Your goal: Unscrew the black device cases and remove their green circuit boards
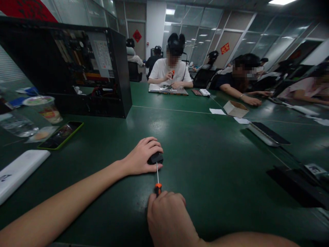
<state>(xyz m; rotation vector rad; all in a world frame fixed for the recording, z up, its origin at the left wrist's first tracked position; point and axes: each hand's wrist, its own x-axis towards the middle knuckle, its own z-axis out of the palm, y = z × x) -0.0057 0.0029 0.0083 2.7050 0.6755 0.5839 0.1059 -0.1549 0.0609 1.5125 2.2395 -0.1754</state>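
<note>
My left hand (142, 156) lies curled over a small black object (155, 158) on the green table (205, 164), fingers wrapped round it. My right hand (168, 214) is closed on a screwdriver (157, 181) with an orange and black handle. Its thin metal shaft points away from me, and the tip meets the black object under my left fingers. What kind of part the black object is, I cannot make out.
An open black computer case (77, 65) stands at the back left. A phone in a green case (61, 134), plastic cups (47, 109) and a white device (17, 171) lie at the left. A cardboard box (235, 108), a flat device (268, 134) and dark parts (298, 185) lie at the right. Other people sit across the table.
</note>
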